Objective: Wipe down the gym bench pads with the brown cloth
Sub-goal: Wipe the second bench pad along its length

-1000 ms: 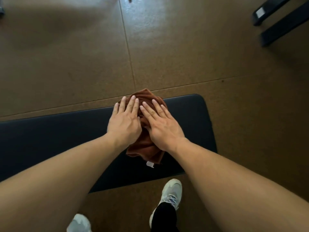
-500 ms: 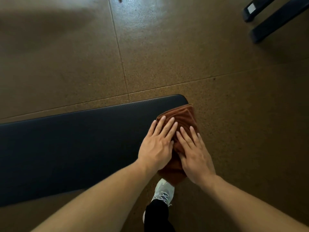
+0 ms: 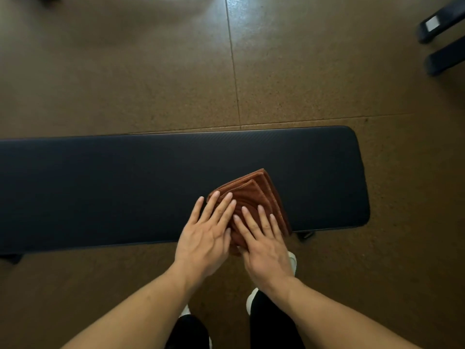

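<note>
A long dark gym bench pad point(image 3: 125, 185) runs across the middle of the view, its rounded right end at the right. A folded brown cloth point(image 3: 254, 192) lies on the pad near its front edge, one corner pointing away from me. My left hand point(image 3: 206, 238) presses flat on the cloth's left part, fingers spread. My right hand point(image 3: 261, 240) lies flat on the cloth's near right part. The cloth's near edge is hidden under both palms.
Brown speckled floor tiles surround the bench. Dark equipment feet point(image 3: 437, 26) stand on the floor at the top right. A bench leg point(image 3: 305, 234) shows under the pad's front edge. My white shoes point(image 3: 292, 260) and black trousers are below the hands.
The cloth and both hands have slid back from the pad's right end toward its middle front edge. The view now shows more of the bench's right end.
</note>
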The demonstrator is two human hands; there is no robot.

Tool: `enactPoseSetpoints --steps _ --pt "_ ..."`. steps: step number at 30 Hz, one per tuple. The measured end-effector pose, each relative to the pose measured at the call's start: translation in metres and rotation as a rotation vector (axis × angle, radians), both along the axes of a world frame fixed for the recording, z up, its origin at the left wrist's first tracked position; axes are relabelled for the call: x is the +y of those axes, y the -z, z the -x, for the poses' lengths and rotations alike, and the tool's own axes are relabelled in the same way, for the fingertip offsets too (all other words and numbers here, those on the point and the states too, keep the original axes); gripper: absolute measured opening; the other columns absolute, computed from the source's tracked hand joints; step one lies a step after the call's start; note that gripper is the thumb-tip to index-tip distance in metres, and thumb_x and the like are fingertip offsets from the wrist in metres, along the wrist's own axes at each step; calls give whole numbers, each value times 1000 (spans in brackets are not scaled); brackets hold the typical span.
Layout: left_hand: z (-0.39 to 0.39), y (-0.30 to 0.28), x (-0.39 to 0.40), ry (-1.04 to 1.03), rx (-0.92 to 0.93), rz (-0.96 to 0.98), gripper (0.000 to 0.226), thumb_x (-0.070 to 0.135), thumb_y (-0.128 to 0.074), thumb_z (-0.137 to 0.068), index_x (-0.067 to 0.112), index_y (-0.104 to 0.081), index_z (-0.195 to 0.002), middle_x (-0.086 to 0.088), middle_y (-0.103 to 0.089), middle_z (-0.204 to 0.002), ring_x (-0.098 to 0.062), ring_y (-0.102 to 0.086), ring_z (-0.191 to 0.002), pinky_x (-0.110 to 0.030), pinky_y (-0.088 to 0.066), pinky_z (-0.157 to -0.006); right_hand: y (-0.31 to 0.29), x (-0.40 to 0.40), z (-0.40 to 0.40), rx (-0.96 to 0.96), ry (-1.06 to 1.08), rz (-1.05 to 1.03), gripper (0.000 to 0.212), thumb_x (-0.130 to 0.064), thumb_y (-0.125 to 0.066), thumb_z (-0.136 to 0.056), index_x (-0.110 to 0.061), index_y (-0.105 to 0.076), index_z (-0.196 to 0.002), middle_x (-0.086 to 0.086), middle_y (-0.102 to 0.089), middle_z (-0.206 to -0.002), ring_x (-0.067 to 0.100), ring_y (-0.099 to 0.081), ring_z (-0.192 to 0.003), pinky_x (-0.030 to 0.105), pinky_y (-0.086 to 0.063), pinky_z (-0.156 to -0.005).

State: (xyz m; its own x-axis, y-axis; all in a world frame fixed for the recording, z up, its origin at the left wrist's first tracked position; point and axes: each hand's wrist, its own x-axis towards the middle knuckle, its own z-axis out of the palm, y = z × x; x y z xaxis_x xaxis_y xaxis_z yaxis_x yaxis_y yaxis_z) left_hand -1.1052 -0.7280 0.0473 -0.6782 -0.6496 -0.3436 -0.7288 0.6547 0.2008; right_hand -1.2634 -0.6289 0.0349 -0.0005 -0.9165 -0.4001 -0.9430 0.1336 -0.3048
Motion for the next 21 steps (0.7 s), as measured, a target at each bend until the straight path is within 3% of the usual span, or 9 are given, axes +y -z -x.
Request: enactPoseSetpoints --steps 6,12,16,21 --pt "-133 0 -27 -126 -76 66 63 40 -29 -102 14 -29 -159 -4 -24 -168 -25 -14 -157 -53 -12 -127 -8 -55 -121 -99 -151 -24 61 -46 -25 -107 -35 -5 -164 -7 6 -172 21 23 -157 48 7 -127" --pt "-227 1 -39 -245 -177 113 63 42 -25 -103 14 -29 -159 -6 -26 -166 -27 -18 -156 -55 -11 -127 -6 -99 -186 -98 -406 -25 64 -44 -30 -111 -36 5 -164 -7 18 -171 23 31 -153 49 13 -127" --pt "-223 5 -33 -340 -139 70 62 43 -20 -105 16 -23 -161 -6 -19 -168 -28 -11 -157 -54 -15 -127 -4 -101 -176 -23 -499 -3 71 -32 -35 -110 -35 14 -162 -7 26 -168 21 33 -152 48 13 -127" --pt "-185 7 -22 -418 -67 21 63 45 -16 -104 20 -15 -162 -4 -9 -170 -26 0 -158 -50 -13 -127 -11 -94 -143 -37 -495 -18 70 -28 -34 -110 -35 13 -162 -8 24 -168 18 34 -151 47 12 -127"
